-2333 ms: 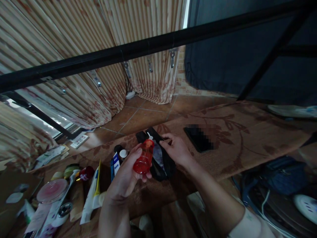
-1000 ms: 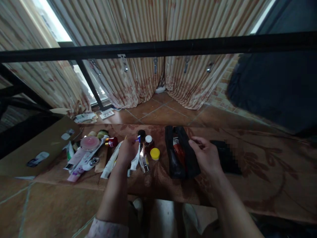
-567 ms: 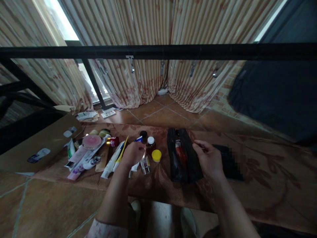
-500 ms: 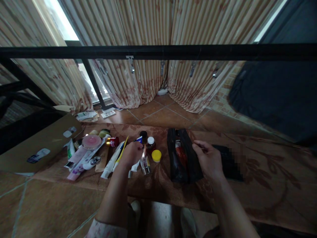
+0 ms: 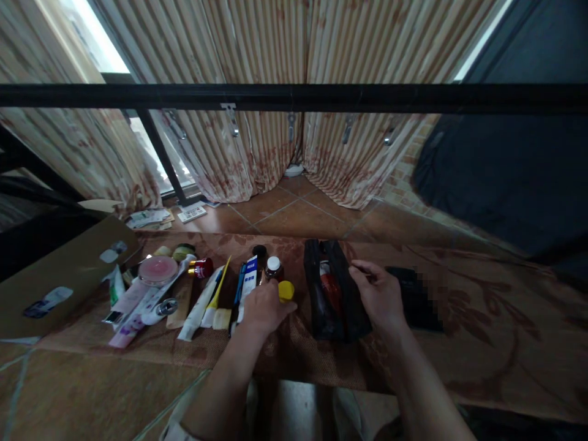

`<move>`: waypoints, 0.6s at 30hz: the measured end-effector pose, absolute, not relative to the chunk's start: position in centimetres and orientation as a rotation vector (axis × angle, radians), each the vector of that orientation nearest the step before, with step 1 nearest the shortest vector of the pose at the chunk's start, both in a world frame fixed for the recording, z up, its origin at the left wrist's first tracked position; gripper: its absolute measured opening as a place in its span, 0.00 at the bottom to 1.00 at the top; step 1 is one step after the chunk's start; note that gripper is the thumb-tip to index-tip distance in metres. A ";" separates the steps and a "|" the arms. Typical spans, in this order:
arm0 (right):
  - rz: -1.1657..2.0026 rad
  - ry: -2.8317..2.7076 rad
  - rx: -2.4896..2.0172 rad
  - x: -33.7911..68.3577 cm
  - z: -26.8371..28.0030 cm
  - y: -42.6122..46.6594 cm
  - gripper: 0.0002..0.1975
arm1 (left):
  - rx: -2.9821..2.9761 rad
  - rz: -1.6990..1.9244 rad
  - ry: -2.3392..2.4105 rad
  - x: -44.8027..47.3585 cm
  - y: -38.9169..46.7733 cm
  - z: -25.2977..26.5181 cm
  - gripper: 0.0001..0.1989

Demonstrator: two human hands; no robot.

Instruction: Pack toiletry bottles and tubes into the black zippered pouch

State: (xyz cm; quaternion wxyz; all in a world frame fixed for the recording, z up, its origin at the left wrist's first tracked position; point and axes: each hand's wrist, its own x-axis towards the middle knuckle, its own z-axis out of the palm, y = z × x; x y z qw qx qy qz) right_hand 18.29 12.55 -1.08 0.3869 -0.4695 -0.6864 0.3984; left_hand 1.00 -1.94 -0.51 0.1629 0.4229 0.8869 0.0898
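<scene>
My left hand (image 5: pixel 264 307) lies over the small containers at the middle, thumb stretched to the right and apart from the other fingers, which are partly hidden. It covers most of a shiny tube. A yellow-capped jar (image 5: pixel 286 291) is just above the thumb, and a white-capped dark bottle (image 5: pixel 274 267) stands beyond. To the left of the hand lies a blue-and-white tube (image 5: pixel 249 278). My right hand (image 5: pixel 381 294) is closed on the right edge of an open black pouch (image 5: pixel 353 309). A red-labelled item (image 5: pixel 331 288) shows inside the pouch.
Several cosmetics, among them a pink round container (image 5: pixel 157 269), a red jar (image 5: pixel 201 267) and a yellow tube (image 5: pixel 220 285), lie at left. A cardboard box (image 5: pixel 68 275) stands beyond them. A black flat item (image 5: pixel 413 294) lies right. A dark bar (image 5: pixel 294 98) crosses ahead.
My left hand has moved right and nearer, from the blue-and-white tube onto the shiny tube. The blue-and-white tube now lies uncovered. My right hand keeps its hold on the pouch.
</scene>
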 end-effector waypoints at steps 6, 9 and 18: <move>1.007 -1.731 -1.199 18.2 -1.0 12.5 0.18 | 1.185 0.168 2.692 3.5 -0.5 -1.7 0.22; 1.005 -1.737 -1.198 18.2 -1.0 12.5 0.18 | 1.191 0.147 2.696 3.7 -0.3 -1.7 0.19; 0.996 -1.758 -1.165 18.4 -1.0 12.7 0.18 | 1.237 0.353 2.555 2.7 -1.7 -0.2 0.16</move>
